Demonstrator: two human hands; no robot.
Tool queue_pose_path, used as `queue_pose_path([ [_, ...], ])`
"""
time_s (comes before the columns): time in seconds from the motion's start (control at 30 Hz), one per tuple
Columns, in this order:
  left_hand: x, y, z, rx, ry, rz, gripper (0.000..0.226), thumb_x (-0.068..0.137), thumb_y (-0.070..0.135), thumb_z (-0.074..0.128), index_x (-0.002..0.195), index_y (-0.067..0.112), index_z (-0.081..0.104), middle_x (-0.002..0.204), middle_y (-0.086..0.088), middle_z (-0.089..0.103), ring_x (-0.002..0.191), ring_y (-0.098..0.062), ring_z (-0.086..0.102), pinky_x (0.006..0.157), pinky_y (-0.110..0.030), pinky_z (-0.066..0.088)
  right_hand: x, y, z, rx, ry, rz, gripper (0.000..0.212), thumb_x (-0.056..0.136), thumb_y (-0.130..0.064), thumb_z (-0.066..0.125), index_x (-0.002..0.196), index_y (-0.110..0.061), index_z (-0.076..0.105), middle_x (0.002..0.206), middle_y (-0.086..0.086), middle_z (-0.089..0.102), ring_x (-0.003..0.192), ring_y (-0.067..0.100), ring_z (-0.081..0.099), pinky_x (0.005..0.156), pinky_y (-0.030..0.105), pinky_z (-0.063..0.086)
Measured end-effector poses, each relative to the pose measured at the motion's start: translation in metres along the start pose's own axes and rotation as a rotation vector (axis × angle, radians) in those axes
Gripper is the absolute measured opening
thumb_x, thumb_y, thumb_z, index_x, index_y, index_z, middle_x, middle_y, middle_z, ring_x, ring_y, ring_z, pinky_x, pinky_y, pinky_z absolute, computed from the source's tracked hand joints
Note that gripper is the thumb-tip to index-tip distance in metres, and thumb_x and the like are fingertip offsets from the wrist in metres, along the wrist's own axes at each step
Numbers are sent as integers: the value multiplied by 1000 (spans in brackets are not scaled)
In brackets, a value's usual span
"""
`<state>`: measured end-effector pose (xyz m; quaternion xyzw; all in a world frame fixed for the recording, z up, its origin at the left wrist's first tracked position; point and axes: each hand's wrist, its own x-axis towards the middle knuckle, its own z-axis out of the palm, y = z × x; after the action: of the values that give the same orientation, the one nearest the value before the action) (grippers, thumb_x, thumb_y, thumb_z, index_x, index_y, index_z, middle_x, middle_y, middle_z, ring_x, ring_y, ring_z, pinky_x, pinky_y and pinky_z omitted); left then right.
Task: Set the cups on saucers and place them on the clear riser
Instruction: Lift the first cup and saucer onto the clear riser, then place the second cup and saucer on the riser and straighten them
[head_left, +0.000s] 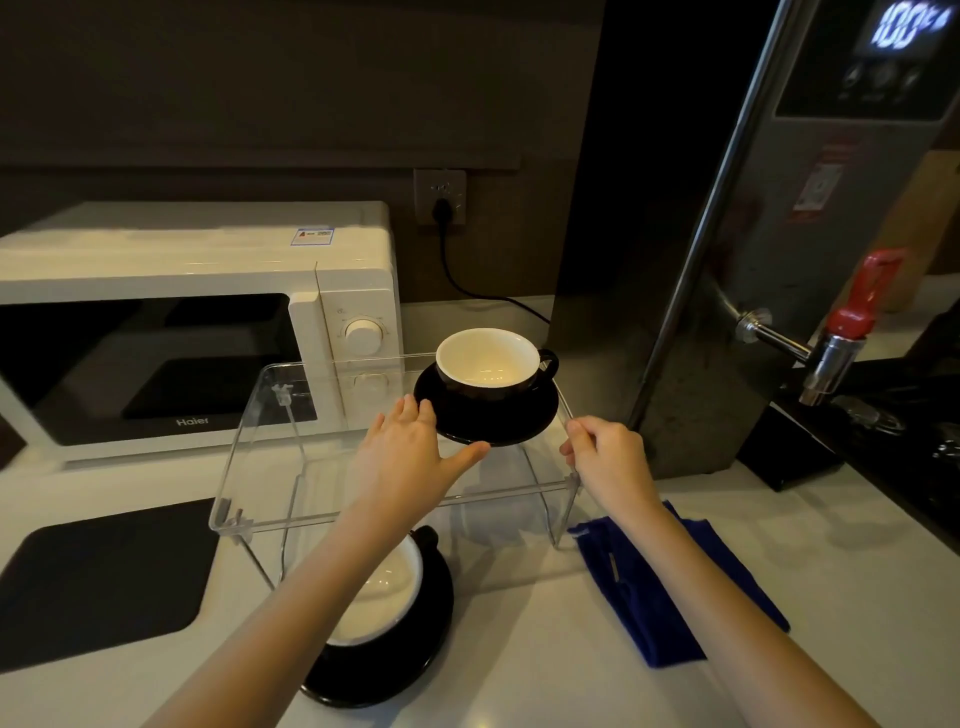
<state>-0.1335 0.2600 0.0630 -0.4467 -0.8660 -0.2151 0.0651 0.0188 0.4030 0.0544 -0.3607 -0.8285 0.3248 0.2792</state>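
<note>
A clear riser (270, 447) stands on the white counter. On its right part sits a black cup with a white inside (488, 366) on a black saucer (488, 421). My left hand (410, 452) lies flat on the riser, fingers spread, thumb and fingertips touching the saucer's near-left rim. My right hand (605, 454) is closed on the riser's right edge. A second black cup (379, 597) sits on a second black saucer (395, 660) on the counter in front of the riser, partly hidden by my left forearm.
A white microwave (197, 322) stands behind the riser on the left. A steel water boiler (779, 249) with a red-handled tap (857, 312) rises at the right. A blue cloth (670, 587) lies right of the riser, a black mat (104, 577) at the left.
</note>
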Motion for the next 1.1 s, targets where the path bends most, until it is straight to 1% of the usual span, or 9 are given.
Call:
queue_pose_path([
  [0.1,-10,0,-13,-82,-1,12,67,81,59,45,132,16,38,130,-9,52,119,-22,47,94,-35,42,-5,-9,-8,-110,9,-52,26,95,-21,44,112,-8,58,89,6,64,76,18,60,62,31,50],
  [0.2,-41,-11,-34,-149,104,100,49,86,39,51,126,11,48,130,-10,54,115,-25,53,89,-32,43,-24,-19,-10,-186,196,-302,25,93,-17,49,116,-8,55,104,6,62,97,20,56,73,28,45],
  [0.4,-133,-52,-47,-146,227,175,30,86,25,47,97,3,65,95,-14,68,86,-24,64,76,-28,48,-94,-21,23,-114,69,-618,12,88,-9,55,96,-4,62,87,11,66,81,23,61,65,34,53],
  [0.53,-180,-76,-20,-190,154,-111,19,84,9,57,99,-1,63,91,-19,66,79,-30,63,69,-31,47,-130,-8,61,-10,-205,-361,13,91,-18,54,102,-13,59,89,2,64,78,14,60,67,30,54],
  [0.63,-193,-86,-3,-324,32,-489,33,90,21,50,117,3,54,95,-16,65,79,-24,59,73,-32,45,-136,-11,83,235,-366,94,22,90,-24,56,109,-13,55,89,5,68,74,20,66,62,28,56],
  [0.73,-189,-90,4,-711,-101,-792,39,91,24,49,124,3,47,71,-12,70,64,-24,66,69,-36,56,-138,-22,94,526,-479,465,16,88,-20,59,100,-10,54,80,13,69,57,24,68,47,30,58],
  [0.83,-183,-94,3,-1097,-163,-876,27,90,15,52,110,-2,55,57,-13,71,51,-24,68,51,-34,59,-140,-28,100,632,-485,530,13,88,-8,56,101,-6,53,93,16,67,60,24,68,46,26,58],
  [0.97,-183,-91,3,-1120,-154,-904,18,85,4,56,100,-3,62,60,-13,72,51,-21,69,50,-29,58,-141,-30,102,619,-459,525,8,87,-2,54,94,-7,52,100,18,65,64,26,69,51,26,59],
  [1.1,-185,-88,-1,-1157,-155,-933,16,84,1,57,99,-3,62,76,-20,70,51,-18,69,50,-24,57,-144,-29,100,580,-456,466,10,86,-2,55,83,-11,53,85,12,67,61,26,70,56,28,60],
])
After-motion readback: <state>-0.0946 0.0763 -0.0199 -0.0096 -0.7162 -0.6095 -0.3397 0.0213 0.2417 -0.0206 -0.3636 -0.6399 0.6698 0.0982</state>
